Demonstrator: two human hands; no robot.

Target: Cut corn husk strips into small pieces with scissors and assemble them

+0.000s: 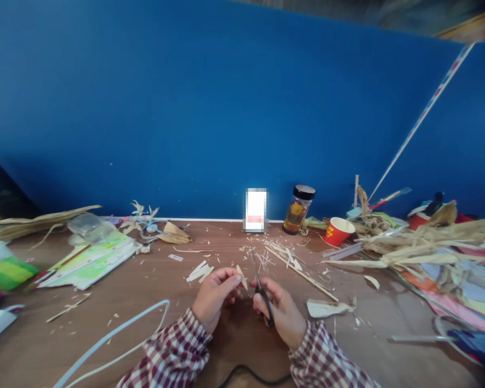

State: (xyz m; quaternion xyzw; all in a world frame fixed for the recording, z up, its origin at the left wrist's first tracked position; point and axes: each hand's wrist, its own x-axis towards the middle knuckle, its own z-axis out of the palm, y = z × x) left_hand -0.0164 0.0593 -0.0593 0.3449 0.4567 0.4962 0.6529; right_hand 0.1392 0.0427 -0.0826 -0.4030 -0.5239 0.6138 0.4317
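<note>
The fingers of the left hand (210, 299) are pinched on a pale, pointed strip (242, 278), while those of the right hand (285, 314) are wrapped round the scissors (267, 305) (dark-handled, blades pointing away from the person), near the strip. Beyond them, thin slivers (281, 254) litter the brown surface (236, 347), with a red cup (332, 236) and a dark-lidded jar (296, 214) farther back, before the blue partition (186, 108).

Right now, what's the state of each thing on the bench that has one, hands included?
Left hand: closed on a pale strip.
Right hand: closed on scissors.
Pale strip: held, off the tabletop.
Scissors: held; too small to tell if blades are fully shut.
Jar: standing, black lid on.
Red cup: upright, uncovered.
Loose strips: lying in a small bunch.
Tabletop: littered.
</note>
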